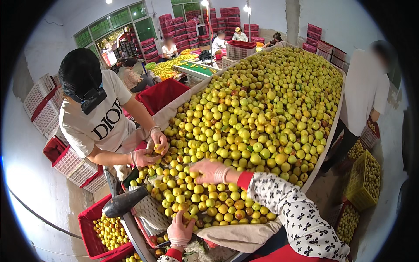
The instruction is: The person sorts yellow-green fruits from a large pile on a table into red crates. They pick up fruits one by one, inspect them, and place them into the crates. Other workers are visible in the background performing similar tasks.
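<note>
A large heap of yellow-green jujubes (262, 131), some blotched reddish brown, lies before me on a cloth-lined table. My left hand (180, 231), in a thin pale glove, is at the near edge with thumb and fingers around a jujube (185, 216). Over the left part of the heap reaches my right hand (211, 172), gloved too and blurred by motion. Its fingertips are among the fruit, and whether they grip one is unclear. Left of my left hand is a white perforated plastic chute (150, 209), with a dark funnel-like piece (126, 201) over its edge.
Across the left corner, a co-worker's gloved hands (152, 152) hold a jujube. Below left stands a red-lined crate (88, 226) with fruit. A fold of beige cloth (239, 234) borders the near edge. Yellow crates (356, 186) and a standing person (363, 85) are at right.
</note>
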Motion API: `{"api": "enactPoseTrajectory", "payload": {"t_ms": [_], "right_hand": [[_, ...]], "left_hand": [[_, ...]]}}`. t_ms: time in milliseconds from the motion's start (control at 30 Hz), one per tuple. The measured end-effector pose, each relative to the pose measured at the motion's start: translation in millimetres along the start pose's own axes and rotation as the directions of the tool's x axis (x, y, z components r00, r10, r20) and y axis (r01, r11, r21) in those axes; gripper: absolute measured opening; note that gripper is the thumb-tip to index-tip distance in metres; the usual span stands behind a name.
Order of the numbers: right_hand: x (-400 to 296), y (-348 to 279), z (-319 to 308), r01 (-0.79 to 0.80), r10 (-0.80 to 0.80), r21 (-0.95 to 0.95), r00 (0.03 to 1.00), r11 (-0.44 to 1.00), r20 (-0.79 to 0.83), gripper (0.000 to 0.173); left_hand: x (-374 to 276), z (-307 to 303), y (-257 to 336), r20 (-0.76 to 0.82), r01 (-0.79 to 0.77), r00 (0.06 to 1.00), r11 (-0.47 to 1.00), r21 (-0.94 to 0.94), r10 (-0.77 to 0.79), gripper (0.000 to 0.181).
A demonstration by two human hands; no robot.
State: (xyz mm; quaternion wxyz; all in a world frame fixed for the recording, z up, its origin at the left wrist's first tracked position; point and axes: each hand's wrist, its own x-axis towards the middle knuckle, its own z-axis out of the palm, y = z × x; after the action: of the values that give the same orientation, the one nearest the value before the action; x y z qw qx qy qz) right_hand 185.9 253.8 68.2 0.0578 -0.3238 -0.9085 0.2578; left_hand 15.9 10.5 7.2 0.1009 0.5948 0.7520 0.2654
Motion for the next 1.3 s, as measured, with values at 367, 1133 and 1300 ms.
{"api": "enactPoseTrajectory", "payload": {"t_ms": [367,1133,1300], "right_hand": [[78,182,-113,-0.658,0.444,-0.299,0.713,0.691,-0.543,0.027],[229,78,-52,-0.557,0.542,-0.496,0.818,0.666,-0.192,0.058],[213,81,-54,-0.502,0.497,-0.378,0.860,0.778,-0.117,0.060]], "left_hand": [[7,-1,5,0.038,0.074,0.997,0.997,-0.034,-0.073,0.053],[-1,8,-7,-0.028,0.005,1.000,0.999,0.046,-0.004,0.062],[3,6,-2,-0.012,0.049,0.999,0.998,0.036,-0.048,0.056]]}}
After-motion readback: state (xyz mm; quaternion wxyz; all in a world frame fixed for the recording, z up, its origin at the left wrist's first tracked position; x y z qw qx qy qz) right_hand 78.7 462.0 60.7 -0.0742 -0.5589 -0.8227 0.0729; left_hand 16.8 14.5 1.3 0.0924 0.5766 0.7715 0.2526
